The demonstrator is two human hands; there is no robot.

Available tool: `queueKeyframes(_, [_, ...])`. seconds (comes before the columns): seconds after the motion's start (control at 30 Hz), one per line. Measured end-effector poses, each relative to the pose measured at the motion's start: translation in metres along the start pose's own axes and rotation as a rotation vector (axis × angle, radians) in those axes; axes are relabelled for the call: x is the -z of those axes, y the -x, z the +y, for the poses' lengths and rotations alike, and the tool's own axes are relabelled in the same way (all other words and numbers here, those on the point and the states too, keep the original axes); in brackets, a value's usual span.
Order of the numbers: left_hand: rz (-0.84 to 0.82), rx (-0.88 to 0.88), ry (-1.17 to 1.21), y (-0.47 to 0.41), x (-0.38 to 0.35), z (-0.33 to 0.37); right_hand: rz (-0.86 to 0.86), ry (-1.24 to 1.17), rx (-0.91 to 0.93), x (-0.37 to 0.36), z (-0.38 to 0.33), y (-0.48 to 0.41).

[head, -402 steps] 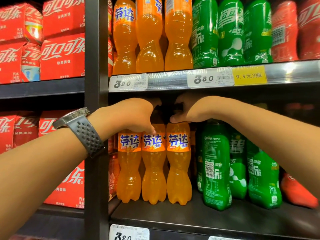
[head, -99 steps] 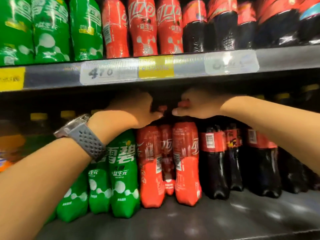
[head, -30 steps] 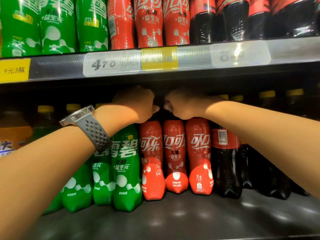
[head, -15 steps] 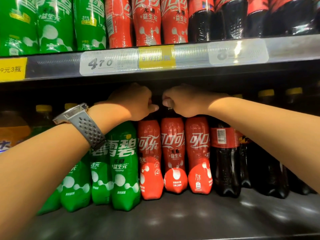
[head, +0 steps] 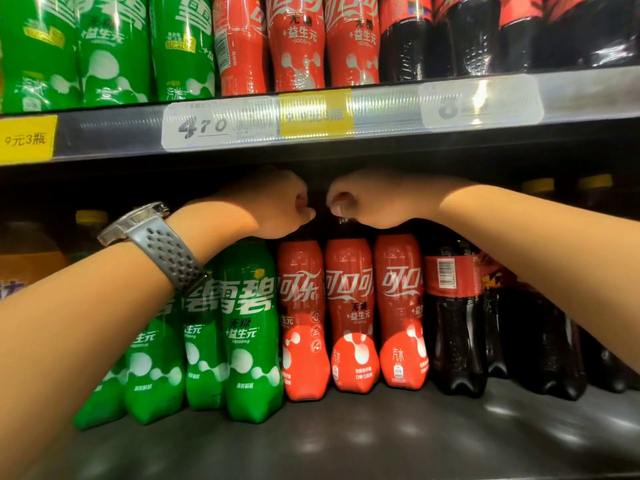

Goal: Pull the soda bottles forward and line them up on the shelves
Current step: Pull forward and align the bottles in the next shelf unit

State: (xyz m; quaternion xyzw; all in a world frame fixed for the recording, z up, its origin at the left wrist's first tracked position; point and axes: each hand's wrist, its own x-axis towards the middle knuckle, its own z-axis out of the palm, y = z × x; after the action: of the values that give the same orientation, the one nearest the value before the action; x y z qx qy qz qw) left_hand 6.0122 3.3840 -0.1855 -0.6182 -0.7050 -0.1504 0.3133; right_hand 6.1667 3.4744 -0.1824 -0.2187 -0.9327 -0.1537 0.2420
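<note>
Dark metal store shelf bears red bottles, their tops clutched by left hand and right hand.

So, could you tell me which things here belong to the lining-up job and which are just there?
Job: left hand, right hand, red bottles, green bottles, dark cola bottles, lower shelf.
Just there: price tags, wristwatch.

A shop, in its soft-drink aisle. A clear price rail runs along a shelf front, carrying a white tag printed 470 and yellow offer tags. Below the rail, green bottles, red bottles and dark cola bottles stand in ranks on a dark shelf; above the rail the same three sorts repeat, many alike.
</note>
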Motion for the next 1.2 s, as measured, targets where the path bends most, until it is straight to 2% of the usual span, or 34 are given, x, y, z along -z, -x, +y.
queueKeyframes(0.2, [0.010,0.004,-0.007,-0.001,-0.001,0.000,0.021,0.047,-0.072,0.003,0.008,0.004])
queueKeyframes(0.37, [0.011,0.029,-0.005,-0.001,-0.001,-0.001,-0.086,0.076,-0.166,0.012,0.024,0.014])
queueKeyframes(0.5, [-0.071,-0.007,0.038,-0.002,0.005,-0.003,-0.098,0.001,-0.171,0.018,0.031,0.022])
queueKeyframes(0.77, [0.006,0.028,0.003,-0.001,-0.003,-0.002,-0.046,0.054,-0.170,0.012,0.039,0.023])
queueKeyframes(1.2, [-0.002,0.006,0.086,0.006,0.005,-0.010,0.002,0.139,-0.173,0.011,0.035,0.030])
